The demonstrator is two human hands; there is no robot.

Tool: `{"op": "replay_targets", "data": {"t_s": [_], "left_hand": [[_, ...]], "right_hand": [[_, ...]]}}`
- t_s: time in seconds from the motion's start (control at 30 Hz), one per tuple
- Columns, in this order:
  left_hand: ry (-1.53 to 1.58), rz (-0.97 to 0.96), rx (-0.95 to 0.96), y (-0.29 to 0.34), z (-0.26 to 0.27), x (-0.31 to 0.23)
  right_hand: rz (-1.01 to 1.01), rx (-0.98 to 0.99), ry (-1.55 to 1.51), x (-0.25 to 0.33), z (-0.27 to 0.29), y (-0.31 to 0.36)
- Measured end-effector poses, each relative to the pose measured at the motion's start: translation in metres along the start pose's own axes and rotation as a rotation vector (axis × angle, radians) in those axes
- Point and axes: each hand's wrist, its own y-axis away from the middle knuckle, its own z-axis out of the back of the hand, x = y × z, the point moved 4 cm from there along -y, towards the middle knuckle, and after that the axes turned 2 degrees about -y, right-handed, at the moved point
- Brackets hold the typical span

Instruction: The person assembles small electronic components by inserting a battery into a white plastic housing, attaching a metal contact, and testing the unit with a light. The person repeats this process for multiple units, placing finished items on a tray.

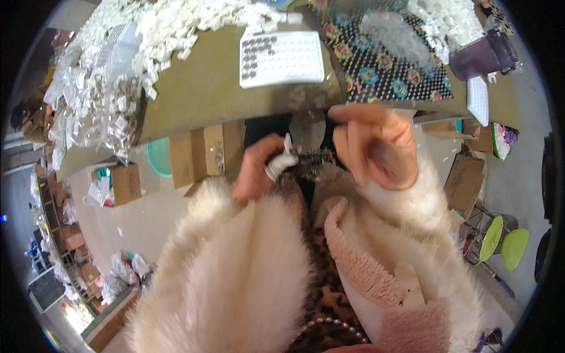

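My left hand (256, 169) is below the table's front edge, its fingers closed around a small white piece (281, 163) of unclear shape. Beside it, over my lap, is a clear, shiny, crumpled-looking thing (318, 166), too blurred to name. My right hand (376, 144) is raised to the right of it, smeared a little by motion. Its fingers are curled in and the index finger points left; anything in the pinch is hidden. Beyond both hands, a white tray (294, 77) with rows of round hollows lies on the table, grey discs filling several hollows at its left.
Heaps of white pieces (170, 29) and clear bags (118, 106) cover the table's left. At right lie a patterned cloth (376, 82), a dark purple jug (484, 56) and another white tray (478, 101). Cardboard boxes (197, 154) and a green basin (159, 157) stand below.
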Motion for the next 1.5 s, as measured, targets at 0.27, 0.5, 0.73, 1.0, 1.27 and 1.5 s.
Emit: {"op": "replay_targets", "data": {"t_s": [0.27, 0.5, 0.73, 1.0, 1.27, 1.5], "left_hand": [[0.171, 0.035, -0.221, -0.029, 0.017, -0.029], [0.154, 0.033, -0.153, -0.037, 0.013, -0.038], [0.402, 0.364, -0.048, -0.045, 0.021, -0.042], [0.299, 0.293, -0.019, -0.049, 0.021, -0.044], [0.205, 0.301, -0.028, -0.046, 0.017, -0.043], [0.151, 0.229, -0.122, -0.048, 0.012, -0.038]], "right_hand": [[0.474, -0.039, 1.188, -0.017, 0.005, -0.020], [0.132, 0.025, 1.030, -0.032, 0.015, -0.015], [0.133, -0.019, 0.821, -0.030, 0.022, -0.016], [0.204, 0.016, 0.843, -0.034, 0.028, -0.016], [0.070, -0.037, 0.804, -0.044, 0.030, -0.014], [0.245, -0.160, 0.963, -0.046, 0.022, -0.014]]}}
